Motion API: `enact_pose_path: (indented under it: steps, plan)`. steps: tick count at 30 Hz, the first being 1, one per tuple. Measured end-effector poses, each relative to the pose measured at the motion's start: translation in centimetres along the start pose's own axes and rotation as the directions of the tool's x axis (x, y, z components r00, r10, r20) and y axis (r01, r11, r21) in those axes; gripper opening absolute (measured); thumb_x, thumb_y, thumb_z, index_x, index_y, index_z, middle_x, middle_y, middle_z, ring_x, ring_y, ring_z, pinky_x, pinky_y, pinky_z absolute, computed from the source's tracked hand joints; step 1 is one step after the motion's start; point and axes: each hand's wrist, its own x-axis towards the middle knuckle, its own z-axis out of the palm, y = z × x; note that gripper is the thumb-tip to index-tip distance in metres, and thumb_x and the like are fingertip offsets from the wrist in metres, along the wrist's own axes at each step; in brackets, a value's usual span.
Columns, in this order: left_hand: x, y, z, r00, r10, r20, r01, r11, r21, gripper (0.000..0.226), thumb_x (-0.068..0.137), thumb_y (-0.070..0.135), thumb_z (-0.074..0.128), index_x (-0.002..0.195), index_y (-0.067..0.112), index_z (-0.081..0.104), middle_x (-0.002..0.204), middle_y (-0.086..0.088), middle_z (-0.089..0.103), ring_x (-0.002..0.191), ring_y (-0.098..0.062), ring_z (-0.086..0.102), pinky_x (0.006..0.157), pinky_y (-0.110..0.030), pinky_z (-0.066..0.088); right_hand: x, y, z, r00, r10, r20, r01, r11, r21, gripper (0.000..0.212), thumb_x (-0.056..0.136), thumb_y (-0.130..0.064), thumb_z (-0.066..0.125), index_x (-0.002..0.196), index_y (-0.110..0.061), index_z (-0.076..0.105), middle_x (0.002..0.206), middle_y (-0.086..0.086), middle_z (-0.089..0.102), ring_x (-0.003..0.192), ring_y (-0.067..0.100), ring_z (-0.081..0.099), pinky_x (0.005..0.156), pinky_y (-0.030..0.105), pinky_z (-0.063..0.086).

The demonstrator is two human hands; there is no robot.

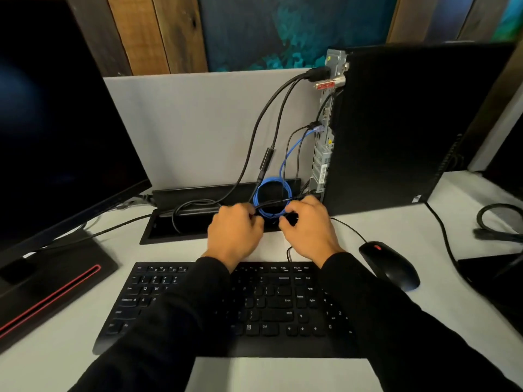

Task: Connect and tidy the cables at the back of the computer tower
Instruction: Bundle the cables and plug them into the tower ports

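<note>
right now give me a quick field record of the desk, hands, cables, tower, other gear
left hand: fingers curled at the left side of the blue cable coil, gripping it
right hand: holds the coil's right side along with a black cable crossing it
blue cable: plugged into the back of the computer tower, slack wound into a ring
other cables: several black leads plugged into the tower's back
cable tray: open, behind the keyboard
mouse: right of keyboard
monitor: at left, screen dark

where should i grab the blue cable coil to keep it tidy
Pinch the lower arc of the blue cable coil from the front, one hand on each side, as the left hand and right hand do. It stands upright and its loops bunch there.
</note>
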Motion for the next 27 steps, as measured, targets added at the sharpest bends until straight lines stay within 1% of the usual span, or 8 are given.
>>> enact_pose_path:
  steps: [2, 4, 7, 9, 14, 19, 24, 27]
  plan:
    - [0.1, -0.8, -1.5, 0.992, -0.036, -0.125, 0.027, 0.997, -0.076, 0.030, 0.090, 0.031, 0.061, 0.117, 0.020, 0.067, 0.097, -0.005, 0.072, 0.096, -0.031, 0.066, 0.077, -0.037, 0.051, -0.3, -1.4, 0.1, 0.997, -0.075, 0.002, 0.075, 0.997, 0.016, 0.030, 0.095, -0.031, 0.067, 0.120, -0.016, 0.070, 0.115, 0.001, 0.054, 0.105, 0.018, 0.056, 0.092, 0.028, 0.048]
    - [0.9, -2.5, -2.4, 0.985, -0.080, -0.155, 0.068, 0.995, -0.079, 0.041, 0.090, 0.028, 0.063, 0.129, 0.015, 0.059, 0.113, -0.011, 0.067, 0.107, -0.034, 0.062, 0.082, -0.041, 0.049, -0.6, -2.7, 0.3, 0.989, -0.143, 0.036, 0.141, 0.989, 0.051, 0.035, 0.095, -0.031, 0.068, 0.126, -0.017, 0.068, 0.115, -0.001, 0.054, 0.100, 0.016, 0.057, 0.092, 0.031, 0.052]
    - [2.6, -6.4, -3.1, 0.972, -0.236, 0.001, 0.234, 0.966, 0.108, 0.045, 0.093, 0.029, 0.056, 0.134, 0.011, 0.050, 0.134, -0.022, 0.051, 0.124, -0.048, 0.047, 0.100, -0.055, 0.044, -1.1, -4.1, 0.8, 0.977, -0.182, 0.107, 0.170, 0.979, 0.113, 0.044, 0.096, -0.032, 0.069, 0.138, -0.021, 0.062, 0.119, 0.000, 0.054, 0.094, 0.013, 0.057, 0.092, 0.032, 0.053]
    - [3.6, -9.2, -3.1, 0.948, -0.300, 0.109, 0.276, 0.942, 0.193, 0.053, 0.094, 0.030, 0.052, 0.144, 0.016, 0.041, 0.145, -0.023, 0.040, 0.131, -0.052, 0.041, 0.108, -0.061, 0.039, -1.2, -4.5, 1.2, 0.970, -0.178, 0.163, 0.154, 0.977, 0.149, 0.051, 0.098, -0.032, 0.067, 0.147, -0.023, 0.054, 0.129, 0.002, 0.053, 0.104, 0.016, 0.057, 0.098, 0.033, 0.051]
    - [4.7, -12.6, -2.7, 0.959, -0.183, 0.218, 0.124, 0.958, 0.259, 0.070, 0.096, 0.034, 0.042, 0.160, 0.032, 0.013, 0.153, -0.019, 0.030, 0.132, -0.053, 0.040, 0.110, -0.064, 0.035, 0.1, -5.3, 3.1, 0.964, -0.152, 0.217, 0.149, 0.988, 0.033, 0.055, 0.106, -0.030, 0.055, 0.158, -0.023, 0.039, 0.145, 0.009, 0.049, 0.133, 0.026, 0.049, 0.112, 0.034, 0.040]
    - [3.3, -12.4, -1.9, 0.978, -0.136, 0.161, 0.090, 0.961, 0.263, 0.054, 0.102, 0.034, 0.039, 0.156, 0.035, 0.031, 0.144, -0.012, 0.032, 0.115, -0.049, 0.055, 0.100, -0.058, 0.047, 1.6, -6.0, 4.8, 0.975, -0.119, 0.186, 0.142, 0.983, -0.117, 0.043, 0.108, -0.030, 0.051, 0.147, -0.013, 0.052, 0.130, 0.013, 0.063, 0.124, 0.030, 0.059, 0.104, 0.043, 0.051]
    - [2.7, -11.4, -1.8, 0.972, -0.124, 0.198, 0.054, 0.944, 0.327, 0.042, 0.104, 0.038, 0.035, 0.143, 0.038, 0.049, 0.135, -0.009, 0.048, 0.114, -0.047, 0.058, 0.095, -0.055, 0.047, 3.7, -3.9, 5.2, 0.992, 0.000, 0.124, 0.029, 0.973, -0.228, 0.019, 0.099, -0.004, 0.058, 0.109, -0.013, 0.071, 0.099, 0.010, 0.072, 0.095, 0.030, 0.071, 0.082, 0.042, 0.061]
    - [2.3, -10.7, -1.6, 0.954, -0.176, 0.241, 0.076, 0.924, 0.376, 0.042, 0.104, 0.039, 0.032, 0.145, 0.039, 0.044, 0.138, -0.010, 0.056, 0.121, -0.045, 0.056, 0.103, -0.057, 0.041, 4.1, -3.1, 4.8, 0.998, 0.036, 0.054, -0.025, 0.981, -0.193, 0.019, 0.097, -0.003, 0.061, 0.112, -0.014, 0.067, 0.100, 0.011, 0.069, 0.091, 0.031, 0.070, 0.077, 0.048, 0.063]
